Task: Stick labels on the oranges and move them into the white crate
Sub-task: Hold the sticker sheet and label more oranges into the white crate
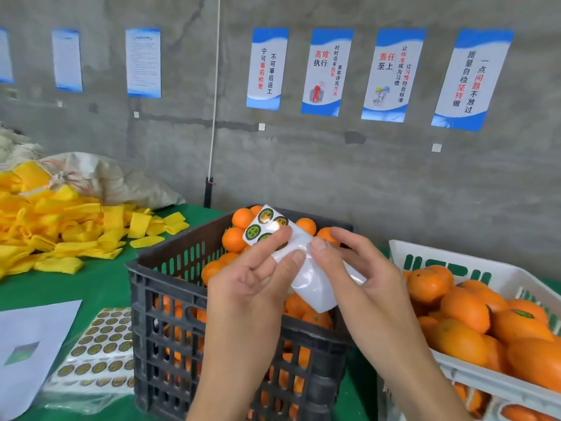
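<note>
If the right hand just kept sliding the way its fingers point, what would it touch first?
The right hand points left toward the left hand. It already pinches the sticker strip, so the left hand's fingers likely come next, though depth is unclear.

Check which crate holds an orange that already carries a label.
The white crate on the right: one orange there shows a green label on top. The oranges visible in the black crate in the middle show none.

Two hands hold a small sticker sheet over a black crate full of oranges. The left hand and the right hand both pinch it. A white crate of oranges sits to the right.
</note>
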